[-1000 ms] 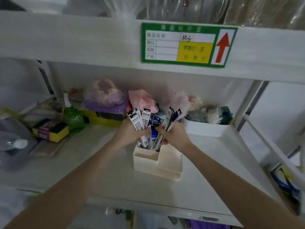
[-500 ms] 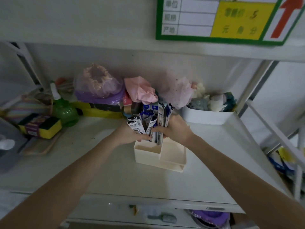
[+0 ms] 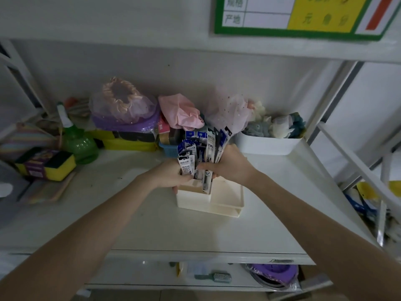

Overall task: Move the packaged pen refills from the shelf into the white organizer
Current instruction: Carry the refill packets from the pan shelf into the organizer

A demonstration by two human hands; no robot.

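Premises: retail shop or its stockroom. White metal shelving (image 3: 195, 235) carries a green-bordered price label (image 3: 303, 16) with printed fields and a red arrow on the upper shelf edge. Mixed packaged merchandise is stocked together: sponges (image 3: 46, 165), a green spray bottle (image 3: 79, 142), bagged shower caps (image 3: 123, 105), and a white bin of plush items (image 3: 269, 145).

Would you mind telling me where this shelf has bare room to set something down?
The shelf is bare in front of the white organizer to the front edge, and on its right below the white bin. The organizer's right tray looks empty. It is crowded along the back wall and around the green bottle and sponge pack.
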